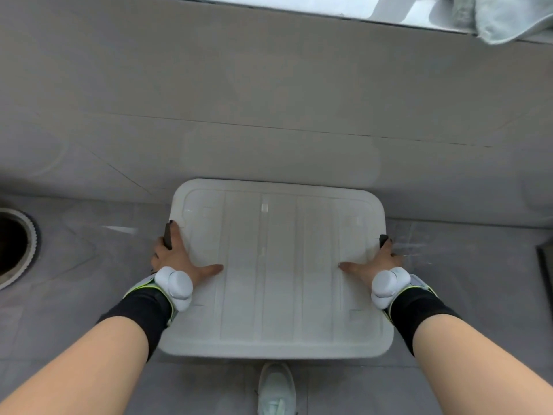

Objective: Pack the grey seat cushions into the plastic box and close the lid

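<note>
A white plastic box stands on the floor below me with its ribbed lid (275, 265) lying flat on top. No grey cushion shows; the lid hides the inside of the box. My left hand (176, 256) grips the lid's left edge, thumb flat on top, fingers curled over a dark latch (167, 236). My right hand (377, 262) mirrors it on the right edge, thumb on the lid and fingers curled round the other dark latch (383, 241). Both wrists wear white bands over black sleeves.
A wide grey padded surface (269, 100) runs behind the box. A dark round opening with a ribbed rim (15, 247) sits at the left on the grey tiled floor. My white shoe (276, 387) is just in front of the box. A pale cloth (502, 22) hangs top right.
</note>
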`<state>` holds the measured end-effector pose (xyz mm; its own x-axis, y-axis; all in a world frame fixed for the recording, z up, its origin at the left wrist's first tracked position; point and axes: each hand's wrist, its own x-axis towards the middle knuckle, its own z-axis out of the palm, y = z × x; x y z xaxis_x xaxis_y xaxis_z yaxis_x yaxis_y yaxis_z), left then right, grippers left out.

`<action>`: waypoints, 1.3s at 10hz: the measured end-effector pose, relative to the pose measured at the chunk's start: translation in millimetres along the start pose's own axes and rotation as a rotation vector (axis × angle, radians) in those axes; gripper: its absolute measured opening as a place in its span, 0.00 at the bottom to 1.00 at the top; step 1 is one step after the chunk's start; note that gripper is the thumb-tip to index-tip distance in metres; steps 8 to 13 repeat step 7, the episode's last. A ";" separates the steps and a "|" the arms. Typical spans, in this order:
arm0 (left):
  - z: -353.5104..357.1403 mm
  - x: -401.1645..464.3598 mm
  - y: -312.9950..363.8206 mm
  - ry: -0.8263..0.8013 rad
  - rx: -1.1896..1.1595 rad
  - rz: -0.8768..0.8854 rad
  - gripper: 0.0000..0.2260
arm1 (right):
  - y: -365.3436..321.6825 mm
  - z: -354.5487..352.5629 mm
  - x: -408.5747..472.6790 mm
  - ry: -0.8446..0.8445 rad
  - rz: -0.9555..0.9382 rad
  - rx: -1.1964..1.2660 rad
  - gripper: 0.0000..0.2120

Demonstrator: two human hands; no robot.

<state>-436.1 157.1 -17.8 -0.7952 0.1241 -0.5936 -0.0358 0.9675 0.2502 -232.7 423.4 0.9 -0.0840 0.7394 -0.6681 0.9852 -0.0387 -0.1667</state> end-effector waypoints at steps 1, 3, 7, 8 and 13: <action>-8.8 -6.5 4.0 -0.015 0.020 0.051 0.55 | 1.1 -11.0 -10.7 -0.021 -0.035 0.011 0.51; -37.5 -32.1 14.1 -0.008 -0.007 0.180 0.46 | 2.1 -32.1 -45.6 -0.074 -0.094 0.121 0.38; -171.0 -144.7 44.9 -0.119 -0.234 0.308 0.35 | -22.4 -134.1 -188.3 -0.066 -0.226 0.255 0.32; -171.0 -144.7 44.9 -0.119 -0.234 0.308 0.35 | -22.4 -134.1 -188.3 -0.066 -0.226 0.255 0.32; -171.0 -144.7 44.9 -0.119 -0.234 0.308 0.35 | -22.4 -134.1 -188.3 -0.066 -0.226 0.255 0.32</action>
